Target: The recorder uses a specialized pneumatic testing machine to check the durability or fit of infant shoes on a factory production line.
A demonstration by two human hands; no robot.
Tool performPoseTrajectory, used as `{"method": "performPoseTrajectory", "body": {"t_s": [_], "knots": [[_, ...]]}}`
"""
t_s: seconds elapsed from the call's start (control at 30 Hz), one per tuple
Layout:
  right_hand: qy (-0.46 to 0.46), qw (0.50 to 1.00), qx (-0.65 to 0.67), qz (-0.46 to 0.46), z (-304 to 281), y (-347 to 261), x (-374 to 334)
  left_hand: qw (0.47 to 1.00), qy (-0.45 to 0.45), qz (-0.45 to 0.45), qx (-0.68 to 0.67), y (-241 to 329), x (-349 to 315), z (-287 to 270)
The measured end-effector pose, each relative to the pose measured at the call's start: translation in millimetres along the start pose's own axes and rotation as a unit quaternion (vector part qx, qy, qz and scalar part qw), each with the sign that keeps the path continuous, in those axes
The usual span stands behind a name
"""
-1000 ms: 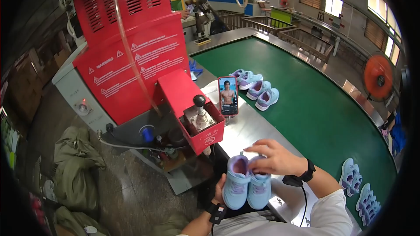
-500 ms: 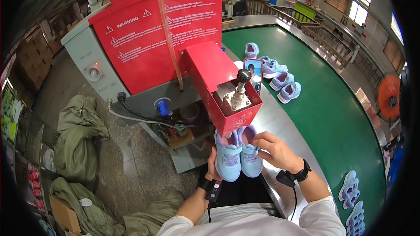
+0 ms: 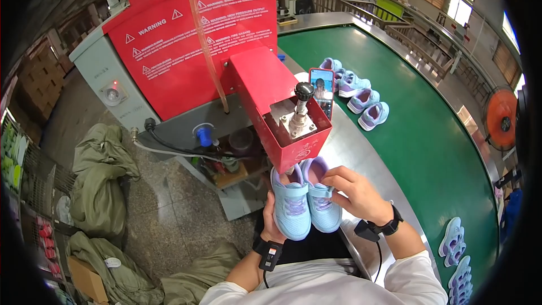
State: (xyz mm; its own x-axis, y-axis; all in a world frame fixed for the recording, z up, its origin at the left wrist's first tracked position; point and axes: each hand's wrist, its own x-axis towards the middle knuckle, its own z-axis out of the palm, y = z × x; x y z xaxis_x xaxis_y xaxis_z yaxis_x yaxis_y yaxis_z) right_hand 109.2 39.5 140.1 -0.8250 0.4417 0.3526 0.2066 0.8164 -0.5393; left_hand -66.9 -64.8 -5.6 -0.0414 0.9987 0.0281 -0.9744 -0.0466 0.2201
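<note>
Two light blue children's sneakers with purple linings and laces are held side by side below a red machine head (image 3: 305,149), toes toward me. My left hand (image 3: 272,220) is closed along the outer side of the left sneaker (image 3: 292,217), whose opening lies right under the machine head. Its fingertips are partly hidden behind the shoe. On the right sneaker (image 3: 326,214), my right hand (image 3: 358,195) pinches the end of the instep strap (image 3: 320,191) between thumb and fingers. A black knob (image 3: 304,91) on a metal fitting rises from the machine head.
A green conveyor belt (image 3: 418,141) curves along my right, carrying several similar sneakers (image 3: 374,116). A phone (image 3: 322,93) stands upright beside the machine head. Green sacks (image 3: 101,192) and an open carton (image 3: 87,279) lie on the left. An orange fan (image 3: 502,121) stands beyond the belt.
My view has shifted a little, and both sneakers sit slightly lower in it. The sneakers on the belt have slid slightly nearer past the phone. Both hands keep their hold.
</note>
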Motion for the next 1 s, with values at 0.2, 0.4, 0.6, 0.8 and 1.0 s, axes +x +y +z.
{"method": "performPoseTrajectory", "body": {"t_s": [0.2, 0.4, 0.6, 0.8, 1.0], "knots": [[0.025, 0.998, 0.052, 0.017, 48, 1, 5, 0.996, 0.076, 0.055, -0.006, 23, -8, -15], [0.053, 0.996, 0.067, -0.002, 45, -7, 27, 0.991, 0.027, 0.102, 0.078, 50, -1, 25], [0.049, 0.997, 0.053, -0.021, 41, -14, 16, 0.982, 0.118, 0.121, 0.086, 39, -19, 34], [0.035, 0.995, 0.079, -0.04, 21, -10, 14, 0.989, 0.084, 0.094, 0.071, 33, -20, 46], [-0.153, 0.985, 0.076, -0.001, -3, 14, -14, 0.996, 0.063, -0.064, 0.014, 22, -31, 5]]}}
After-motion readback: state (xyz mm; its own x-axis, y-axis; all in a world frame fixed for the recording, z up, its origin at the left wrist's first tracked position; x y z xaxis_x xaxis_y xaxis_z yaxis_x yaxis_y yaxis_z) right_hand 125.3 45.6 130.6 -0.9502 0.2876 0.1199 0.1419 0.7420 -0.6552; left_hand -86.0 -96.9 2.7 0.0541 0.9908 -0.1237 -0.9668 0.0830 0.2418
